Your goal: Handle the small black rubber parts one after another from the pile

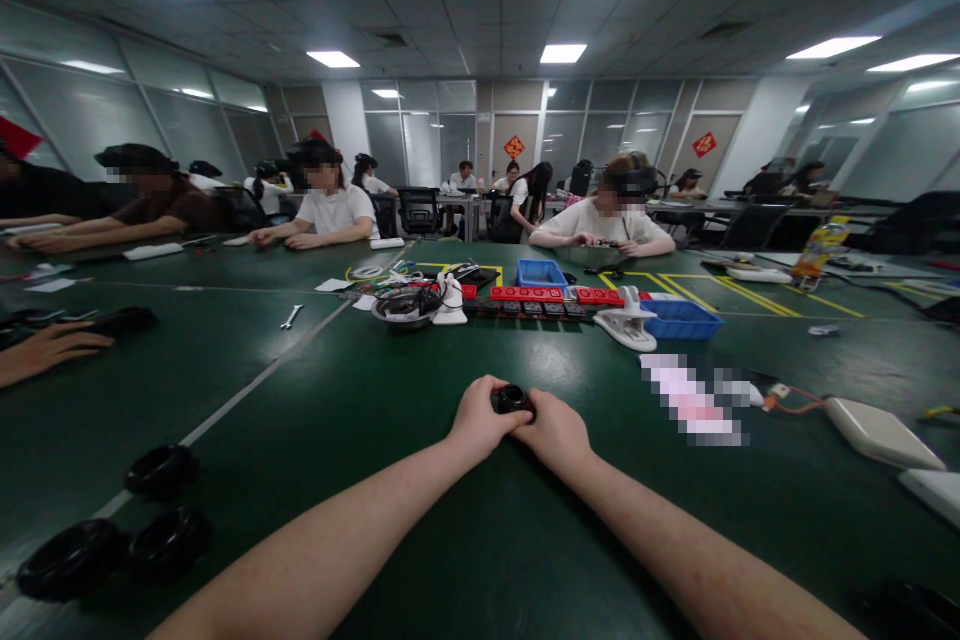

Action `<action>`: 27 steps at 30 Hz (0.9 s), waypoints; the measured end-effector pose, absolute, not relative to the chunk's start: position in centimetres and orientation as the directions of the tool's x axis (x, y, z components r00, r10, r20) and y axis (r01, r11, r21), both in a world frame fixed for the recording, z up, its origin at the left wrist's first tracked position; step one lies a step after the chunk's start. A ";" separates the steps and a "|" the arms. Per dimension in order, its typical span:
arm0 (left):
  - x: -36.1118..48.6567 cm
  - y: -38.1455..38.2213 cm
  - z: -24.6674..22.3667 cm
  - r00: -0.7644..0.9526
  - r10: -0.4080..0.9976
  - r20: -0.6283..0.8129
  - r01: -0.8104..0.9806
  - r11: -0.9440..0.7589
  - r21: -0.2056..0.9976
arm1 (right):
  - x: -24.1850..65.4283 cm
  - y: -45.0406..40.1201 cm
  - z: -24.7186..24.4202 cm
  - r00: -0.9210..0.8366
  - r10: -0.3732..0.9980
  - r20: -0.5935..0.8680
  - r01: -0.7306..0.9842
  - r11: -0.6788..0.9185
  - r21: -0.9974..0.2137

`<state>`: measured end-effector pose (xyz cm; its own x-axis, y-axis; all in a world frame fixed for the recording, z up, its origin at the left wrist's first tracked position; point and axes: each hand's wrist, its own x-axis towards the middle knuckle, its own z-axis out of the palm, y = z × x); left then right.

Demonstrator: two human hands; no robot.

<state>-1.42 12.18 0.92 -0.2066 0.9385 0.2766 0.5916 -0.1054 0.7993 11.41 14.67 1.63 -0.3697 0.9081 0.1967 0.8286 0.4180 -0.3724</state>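
Over the middle of the green table, both my hands grip a small black ring-shaped part with a hole in its top. My left hand curls its fingers round the left side. On the other side my right hand closes round it too, the two thumbs meeting at the near edge. Several similar black rings lie at the lower left: one ring farther back, another ring nearer, and a larger-looking ring beside it. The fingers partly hide the held part.
Ahead stand a red power strip, blue bins, a white clip stand and a dark bowl. A wrench lies left. A co-worker's hand rests at the left edge; a white box is right.
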 end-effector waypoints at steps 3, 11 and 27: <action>-1.5 12.3 0.8 -0.200 0.936 0.289 0.604 -0.114 0.789 | 11.3 14.6 1.8 -0.416 0.892 0.179 0.821 0.453 -0.348; -2.7 12.1 1.8 -0.022 0.960 0.279 0.597 -0.211 0.774 | 13.5 16.0 1.8 -0.548 0.809 0.214 0.566 0.547 -0.617; -5.0 12.3 3.1 0.361 0.918 0.165 0.441 -0.324 0.837 | 14.7 16.8 2.9 -0.790 0.612 0.028 0.303 0.430 -0.850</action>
<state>-4.98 12.32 3.06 0.3608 0.9179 0.1654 0.4405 -0.3240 0.8372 14.72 16.83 2.90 -0.7903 0.6121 0.0278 0.3030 0.4299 -0.8505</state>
